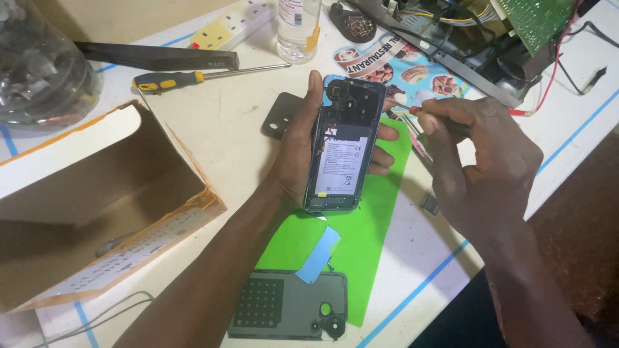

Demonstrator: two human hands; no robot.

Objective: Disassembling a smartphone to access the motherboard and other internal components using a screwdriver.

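At the far left of the table (219, 138) lies an open cardboard box (97, 193) on its side, and above it a screwdriver with a yellow and black handle (174, 79) lies flat, near a white power strip (235, 22). In the lower middle a dark back cover (287, 304) rests partly on a green sheet (367, 245), with a light blue strip (317, 254) lying across its upper edge.

The left hand (300, 151) comes up from the lower left with the forearm stretched across the table. Its fingers (384, 158) are wrapped around an opened phone (345, 145): the thumb lies along the left edge, the fingertips show on the right edge. The phone is held above the green sheet, upright, inner side with the battery facing the camera.

The right hand (480, 164) enters from the lower right, the wrist bent. Its fingers are closed around a small screwdriver with a red handle (412, 109), whose thin tip points to the upper right edge of the phone, near the camera part. Whether the tip touches it, I cannot tell.
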